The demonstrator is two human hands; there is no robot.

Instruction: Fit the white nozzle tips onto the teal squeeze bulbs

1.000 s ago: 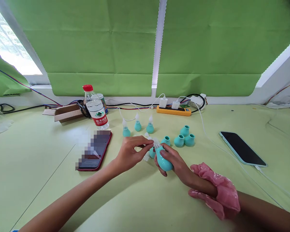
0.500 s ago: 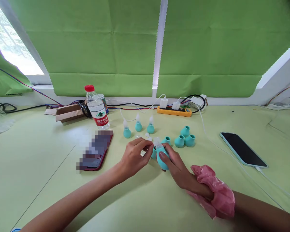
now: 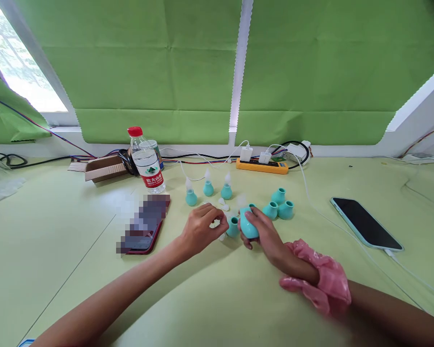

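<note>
My right hand [image 3: 264,233] wraps round a turquoise squeeze bulb [image 3: 248,225]. A blurred translucent tip [image 3: 241,200] shows above that bulb. My left hand [image 3: 204,225] is closed in a pinch, thumb against forefinger; whatever lies between them is hidden or too small to name. Beside its fingertips an open-necked turquoise bulb [image 3: 233,227] stands on the table. Behind the hands stand three turquoise bulbs fitted with pointed translucent tips [image 3: 208,187]. Small whitish pieces [image 3: 224,206] lie in front of them. Another open bulb is mostly hidden behind my right hand.
Three open bulbs [image 3: 278,196] cluster to the right. A red-cased phone [image 3: 144,229], a water bottle [image 3: 148,166] and a cardboard box [image 3: 104,168] are at left. An orange power strip [image 3: 262,166] lies behind; a charging phone [image 3: 367,222] and its white cable are at right.
My right hand has drawn the held bulb slightly right and up, tilting it away from my left fingers. The standing bulb beside my left fingertips is now more exposed. My left hand has barely moved.
</note>
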